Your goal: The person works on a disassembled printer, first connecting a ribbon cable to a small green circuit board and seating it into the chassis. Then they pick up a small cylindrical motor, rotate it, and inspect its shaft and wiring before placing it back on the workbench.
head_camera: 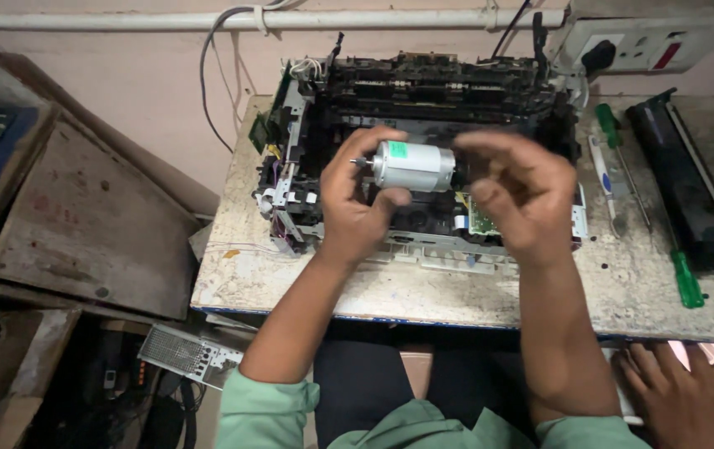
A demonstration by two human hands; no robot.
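Observation:
My left hand (pixel 357 204) grips a small silver cylindrical motor (pixel 413 165) with a green label, held sideways above the bench. My right hand (pixel 519 195) is at the motor's right end, fingers curled around it. Behind and under both hands sits an opened printer chassis (pixel 432 100) with its covers off, showing black frames, wiring and a green circuit board (pixel 480 220). The motor's short shaft points left, past my left thumb.
The worn white worktable (pixel 290 283) carries green-handled screwdrivers (pixel 688 278), a white tool (pixel 602 175) and a long black cartridge (pixel 689 179) at right. Another person's hand (pixel 677 391) rests at lower right. A wall socket (pixel 639 41) and wooden boards (pixel 82 216) lie around.

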